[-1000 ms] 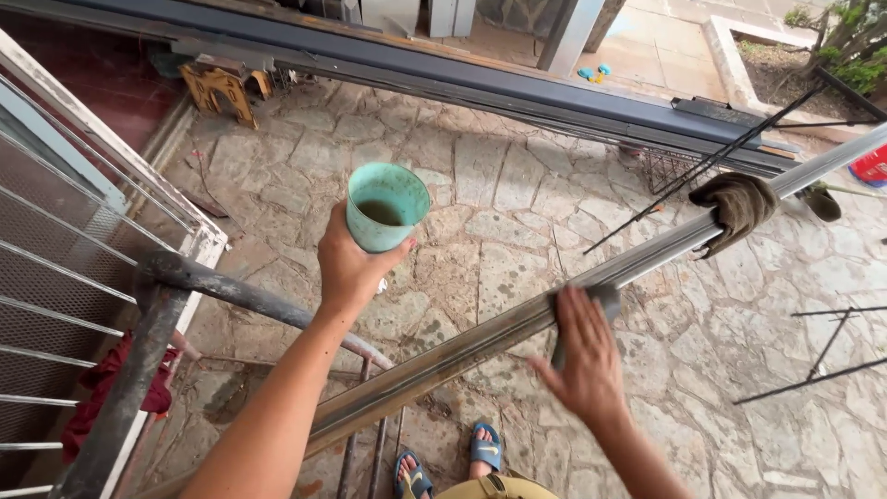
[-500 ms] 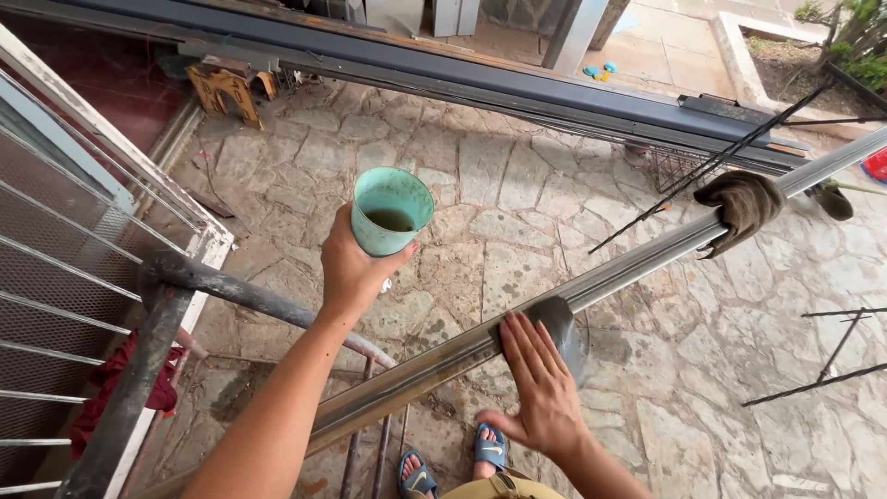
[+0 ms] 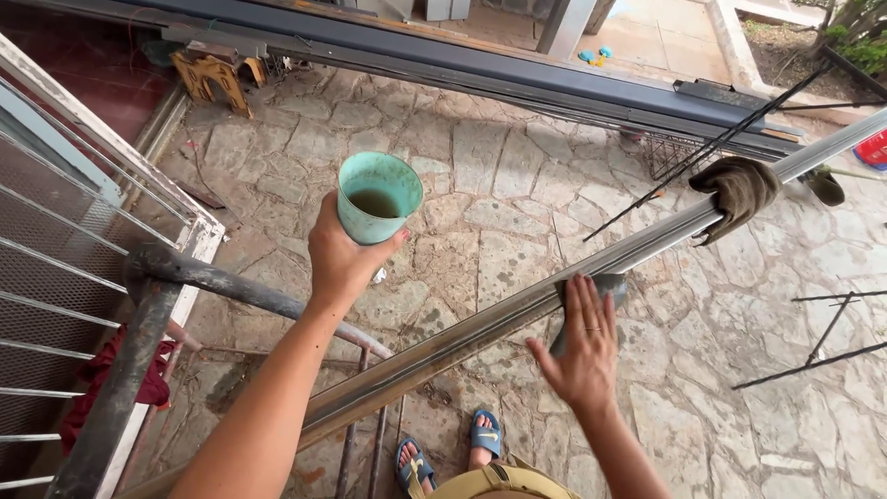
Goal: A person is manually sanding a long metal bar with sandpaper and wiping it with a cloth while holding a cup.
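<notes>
Two hands busy: my left hand [image 3: 346, 259] grips a teal cup [image 3: 377, 199] upright so liquid stays in, right hand [image 3: 580, 346] presses a grey rag [image 3: 601, 291] flat on the metal rail [image 3: 480, 328].

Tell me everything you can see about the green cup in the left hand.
The green cup is a teal tumbler, probably plastic, its outside scuffed and stained. It stands upright and holds dark, murky liquid well below the rim. The left hand grips its lower half, held up above the long metal rail and the stone paving.
</notes>
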